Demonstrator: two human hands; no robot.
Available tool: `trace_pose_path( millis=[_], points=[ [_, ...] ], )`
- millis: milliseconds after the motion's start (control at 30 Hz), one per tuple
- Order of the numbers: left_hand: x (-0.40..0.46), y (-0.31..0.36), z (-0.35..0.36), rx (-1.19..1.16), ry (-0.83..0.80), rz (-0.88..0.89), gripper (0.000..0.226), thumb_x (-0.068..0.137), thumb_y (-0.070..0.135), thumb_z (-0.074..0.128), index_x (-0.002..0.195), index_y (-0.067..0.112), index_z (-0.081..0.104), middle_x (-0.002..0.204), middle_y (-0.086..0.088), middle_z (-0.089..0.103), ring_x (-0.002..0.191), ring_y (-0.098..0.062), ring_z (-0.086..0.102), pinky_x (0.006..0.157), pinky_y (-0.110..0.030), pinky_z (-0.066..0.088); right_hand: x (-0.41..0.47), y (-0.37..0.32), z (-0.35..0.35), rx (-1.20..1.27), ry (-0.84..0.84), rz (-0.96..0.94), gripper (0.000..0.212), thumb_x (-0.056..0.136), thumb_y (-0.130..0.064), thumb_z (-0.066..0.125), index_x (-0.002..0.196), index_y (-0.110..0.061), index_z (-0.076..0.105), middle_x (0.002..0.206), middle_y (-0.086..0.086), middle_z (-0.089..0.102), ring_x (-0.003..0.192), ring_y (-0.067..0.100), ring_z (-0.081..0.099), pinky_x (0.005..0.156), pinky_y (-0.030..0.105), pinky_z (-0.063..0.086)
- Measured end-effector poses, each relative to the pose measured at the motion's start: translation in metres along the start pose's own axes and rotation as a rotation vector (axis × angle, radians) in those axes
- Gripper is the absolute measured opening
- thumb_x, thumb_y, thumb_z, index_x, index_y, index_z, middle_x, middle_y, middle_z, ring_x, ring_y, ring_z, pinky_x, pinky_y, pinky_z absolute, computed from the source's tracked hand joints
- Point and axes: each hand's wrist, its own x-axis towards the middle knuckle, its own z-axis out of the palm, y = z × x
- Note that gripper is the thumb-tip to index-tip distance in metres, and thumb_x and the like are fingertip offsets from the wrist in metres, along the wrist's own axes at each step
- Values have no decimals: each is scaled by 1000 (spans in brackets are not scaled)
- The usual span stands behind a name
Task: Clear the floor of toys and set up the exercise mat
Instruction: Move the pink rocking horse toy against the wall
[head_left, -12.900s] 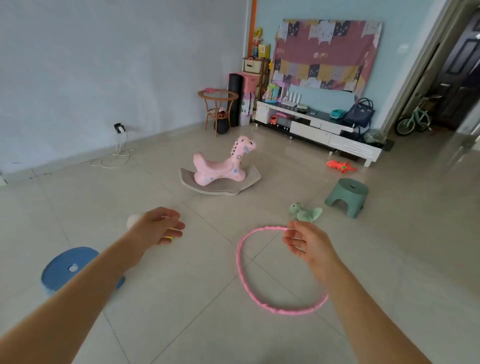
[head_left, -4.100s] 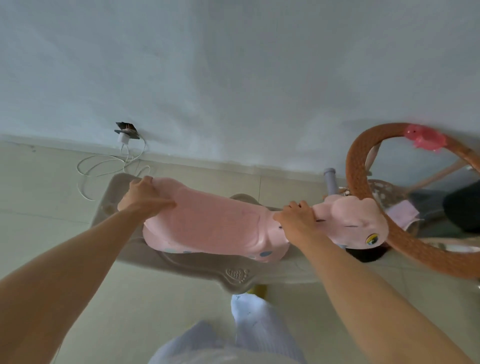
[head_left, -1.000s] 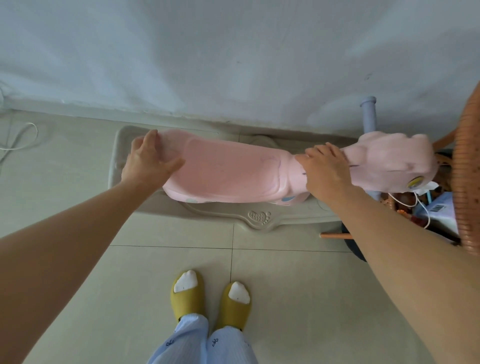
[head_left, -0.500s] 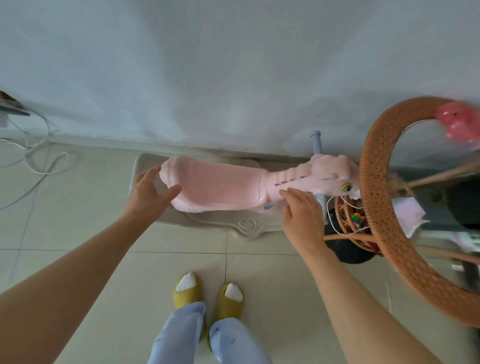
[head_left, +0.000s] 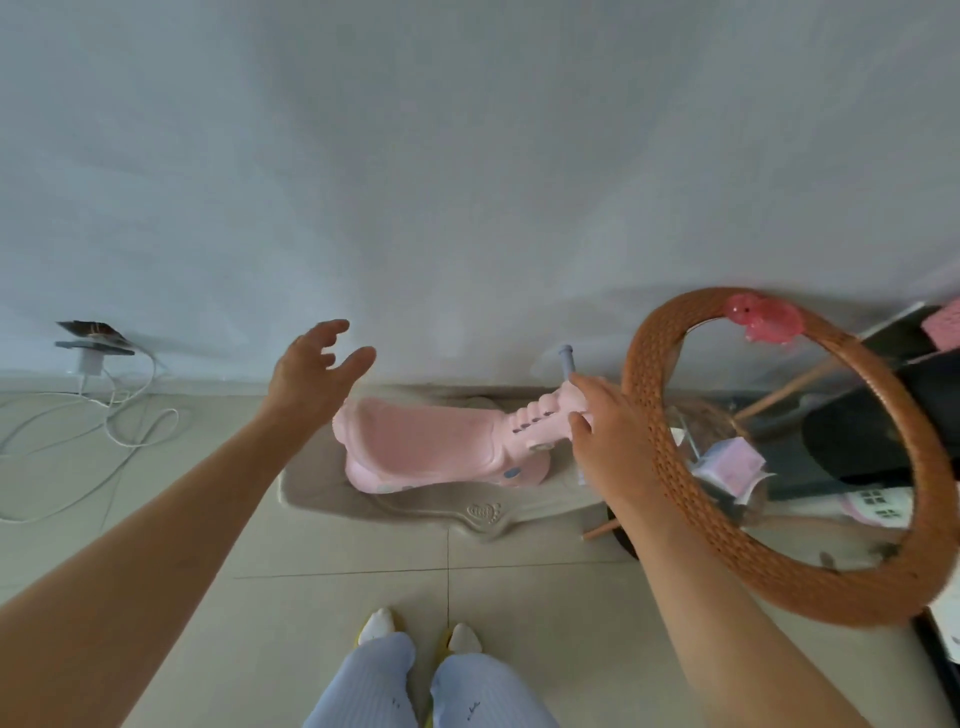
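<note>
Against the wall stood the pink rocking horse (head_left: 441, 447); your left hand (head_left: 311, 374) and right hand (head_left: 602, 436) had just released it, fingers loose: one toy cleared.

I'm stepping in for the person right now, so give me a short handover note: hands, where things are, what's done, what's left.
Left hand: open, lifted above the pink rocking horse, holding nothing.
Right hand: open, in front of the horse's head, not gripping it as far as the view shows.
The horse stands on the floor tiles against the wall, beside the round wicker table.
Done: horse parked at the wall.
Left: no other toys and no exercise mat are in view here.
</note>
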Motion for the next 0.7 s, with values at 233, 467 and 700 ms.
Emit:
trace_pose_path(
  millis=[233, 467, 700],
  points=[
    [-19, 82, -21, -86, -22, 138, 34, 86, 31, 63, 119, 26, 57, 117, 12, 54, 105, -18, 57, 88, -36, 47, 1, -10, -67, 190, 10, 86, 48, 89, -8, 50, 137, -16, 43, 132, -1, 52, 125, 18, 42, 107, 28, 26],
    [-21, 130, -8, -92, -68, 254, 29, 85, 30, 64, 114, 29, 59, 116, 11, 59, 97, -13, 59, 79, -29, 45, -6, 0, -122, 284, 115, 115, 44, 92, -7, 47, 135, -16, 45, 139, 4, 48, 131, 17, 41, 112, 39, 29],
    [-24, 166, 40, -134, -181, 324, 21, 84, 28, 65, 104, 31, 61, 111, 9, 62, 89, -8, 60, 77, -29, 46, -22, 31, -156, 262, 210, 159, 41, 95, -13, 45, 136, -19, 44, 139, -3, 48, 130, 12, 40, 104, 24, 29]
  ],
)
